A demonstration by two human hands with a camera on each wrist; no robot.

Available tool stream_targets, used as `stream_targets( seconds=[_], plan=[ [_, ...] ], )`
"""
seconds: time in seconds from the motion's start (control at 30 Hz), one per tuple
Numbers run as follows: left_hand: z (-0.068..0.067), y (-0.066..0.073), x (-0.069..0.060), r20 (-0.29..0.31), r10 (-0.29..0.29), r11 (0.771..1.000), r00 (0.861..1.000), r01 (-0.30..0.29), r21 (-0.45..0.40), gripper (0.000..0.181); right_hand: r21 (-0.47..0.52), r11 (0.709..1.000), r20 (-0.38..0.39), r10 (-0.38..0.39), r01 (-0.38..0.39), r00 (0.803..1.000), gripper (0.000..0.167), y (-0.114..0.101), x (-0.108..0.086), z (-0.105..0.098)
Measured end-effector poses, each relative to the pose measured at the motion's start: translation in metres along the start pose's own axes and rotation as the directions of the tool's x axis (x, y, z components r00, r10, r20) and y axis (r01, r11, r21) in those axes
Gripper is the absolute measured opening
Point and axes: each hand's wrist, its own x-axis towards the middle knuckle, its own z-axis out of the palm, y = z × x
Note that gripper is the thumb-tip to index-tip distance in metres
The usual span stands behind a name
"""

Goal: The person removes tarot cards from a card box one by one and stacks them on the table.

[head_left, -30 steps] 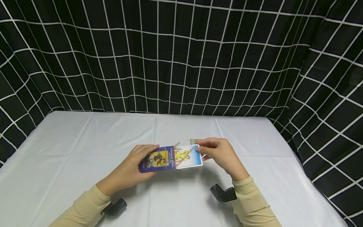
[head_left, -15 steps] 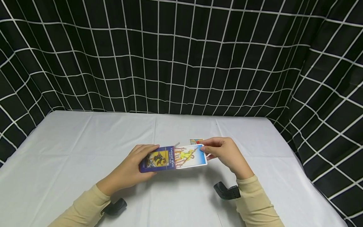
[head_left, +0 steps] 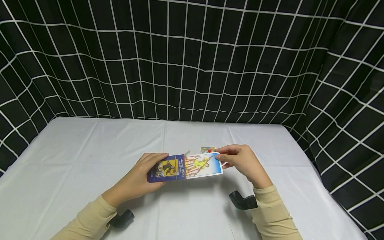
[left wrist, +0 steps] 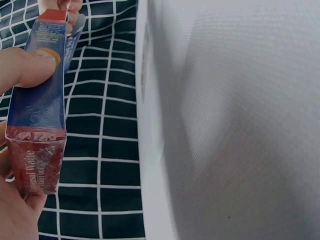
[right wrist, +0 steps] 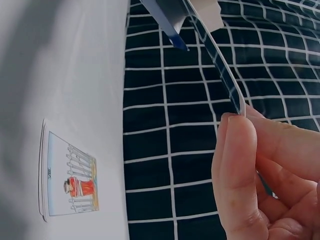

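My left hand (head_left: 139,176) grips a blue Universal Waite tarot box (head_left: 166,168) above the table, its thumb and fingers on opposite edges. In the left wrist view the box's red end (left wrist: 36,160) shows its clear wrap. From the mouth of the box a tarot card (head_left: 204,165) with a yellow-clad figure sticks out to the right. My right hand (head_left: 246,163) pinches its outer end between thumb and fingers. Other tarot cards (right wrist: 72,175) lie face up on the table, the top one with a red figure among swords. The head view shows only a strip of them.
A white cloth (head_left: 114,140) covers the table. Black curtain with a white grid (head_left: 192,60) hangs behind it and along both sides. Black wrist mounts (head_left: 121,219) sit at both sleeves.
My right hand has moved right, drawing the tarot card farther out of the box. The left hand and box have stayed in place.
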Motion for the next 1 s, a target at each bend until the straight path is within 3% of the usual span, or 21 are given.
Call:
stream_targets(
  seconds=[0.53, 1.0],
  plan=[
    [0.0, 0.001, 0.0, 0.003, -0.013, 1.0, 1.0, 0.013, -0.001, 0.079, 0.022, 0.999, 0.043, 0.024, -0.025, 0.999, 0.037, 0.005, -0.001, -0.016],
    [0.0, 0.001, 0.0, -0.004, -0.004, 1.0, 1.0, 0.004, -0.006, 0.08, 0.135, 0.991, -0.016, 0.003, -0.001, 1.0, 0.04, 0.007, -0.004, -0.032]
  ],
)
